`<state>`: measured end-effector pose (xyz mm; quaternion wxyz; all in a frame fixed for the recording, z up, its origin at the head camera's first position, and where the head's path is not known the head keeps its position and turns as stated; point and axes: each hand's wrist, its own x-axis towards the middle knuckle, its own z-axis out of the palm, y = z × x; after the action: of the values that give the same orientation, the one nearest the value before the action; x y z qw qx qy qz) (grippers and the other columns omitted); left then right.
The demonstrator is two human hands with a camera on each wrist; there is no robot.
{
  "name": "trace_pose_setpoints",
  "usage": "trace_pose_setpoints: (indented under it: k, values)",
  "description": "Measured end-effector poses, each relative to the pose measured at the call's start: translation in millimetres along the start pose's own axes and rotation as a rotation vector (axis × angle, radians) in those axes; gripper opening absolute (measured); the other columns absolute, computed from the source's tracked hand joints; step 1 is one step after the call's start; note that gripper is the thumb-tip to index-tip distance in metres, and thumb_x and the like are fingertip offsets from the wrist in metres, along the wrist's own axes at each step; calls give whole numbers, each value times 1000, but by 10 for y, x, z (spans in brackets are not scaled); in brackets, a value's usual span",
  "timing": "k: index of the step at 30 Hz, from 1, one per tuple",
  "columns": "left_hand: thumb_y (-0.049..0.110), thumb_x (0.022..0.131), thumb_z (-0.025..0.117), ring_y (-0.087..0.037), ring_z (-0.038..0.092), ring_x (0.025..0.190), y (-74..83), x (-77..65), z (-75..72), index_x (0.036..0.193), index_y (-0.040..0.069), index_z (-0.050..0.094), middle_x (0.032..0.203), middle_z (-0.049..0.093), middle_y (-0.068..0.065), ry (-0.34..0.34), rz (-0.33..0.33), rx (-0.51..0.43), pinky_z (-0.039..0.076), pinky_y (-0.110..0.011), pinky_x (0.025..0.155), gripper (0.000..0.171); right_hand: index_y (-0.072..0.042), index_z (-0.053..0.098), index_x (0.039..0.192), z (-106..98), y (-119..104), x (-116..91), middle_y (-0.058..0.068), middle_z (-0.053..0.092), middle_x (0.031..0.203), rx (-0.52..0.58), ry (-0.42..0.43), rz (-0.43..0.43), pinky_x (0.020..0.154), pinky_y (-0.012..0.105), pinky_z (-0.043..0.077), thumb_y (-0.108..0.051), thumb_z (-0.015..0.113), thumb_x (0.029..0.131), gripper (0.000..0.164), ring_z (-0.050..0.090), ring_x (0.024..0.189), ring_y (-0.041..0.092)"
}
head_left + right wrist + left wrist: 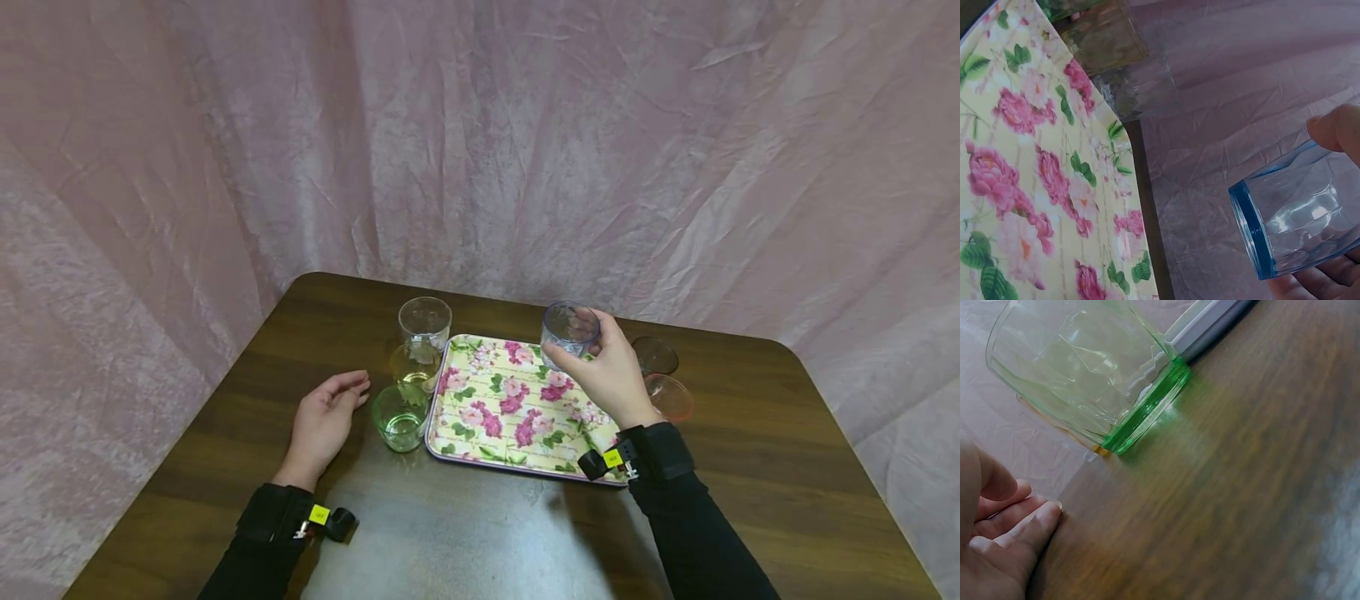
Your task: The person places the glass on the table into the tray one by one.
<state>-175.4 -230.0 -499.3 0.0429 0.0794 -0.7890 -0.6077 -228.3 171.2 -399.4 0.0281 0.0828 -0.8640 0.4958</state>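
Observation:
My right hand [611, 371] grips a clear bluish glass [570, 332] over the far right part of a flowered tray [498, 454]. In the right wrist view, thumb and fingers lie on opposite sides of this glass [1297, 215], and its blue base is off the tray. My left hand [322, 425] holds nothing, its fingers relaxed near the table, left of a green glass [401, 421]. The green glass [1097, 369] stands upright beside the tray's left edge, apart from the left fingers. Behind it stand a yellowish glass [414, 367] and a clear glass [425, 321].
Right of the tray, partly behind the right hand, stand a dark-tinted glass [656, 357] and an orange-rimmed glass [671, 398]. The brown wooden table [765, 467] has rounded far corners. A pink curtain [480, 150] hangs behind it.

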Motion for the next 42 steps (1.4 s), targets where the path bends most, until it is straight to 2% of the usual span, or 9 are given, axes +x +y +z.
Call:
trace_pose_setpoints:
  k: [5,13,25,33,42]
  values:
    - [15,118,48,-34,67,139,-6,3,4,151,1,62,155,64,-20,1,5,-1,56,-15,106,38,-10,39,166,26,2,18,13,55,160,-1,1,-10,128,52,39,-43,81,101,84,51,149,34]
    - [16,118,48,-33,66,140,4,0,-1,152,3,61,155,64,-19,-3,-5,0,55,-27,114,39,-13,37,167,81,-8,31,12,53,161,11,-16,-17,129,51,38,-45,80,101,85,50,150,32]
    - [15,118,48,-36,67,139,-13,14,11,151,1,62,153,65,-21,-4,12,5,54,-10,102,39,-10,38,166,171,-1,71,13,54,159,16,-30,-14,128,54,39,-42,81,101,85,51,148,33]
    - [13,117,48,-35,67,138,-22,20,22,150,1,62,153,65,-21,2,12,7,56,-16,106,38,-10,40,166,233,11,92,12,56,157,13,-30,-8,126,54,40,-43,82,100,85,52,146,33]
    - [14,117,49,-35,68,138,-10,9,21,150,1,63,152,66,-21,7,7,7,55,-9,101,38,-13,37,167,324,16,120,10,52,160,33,-54,-16,128,51,39,-44,80,101,85,50,148,30]
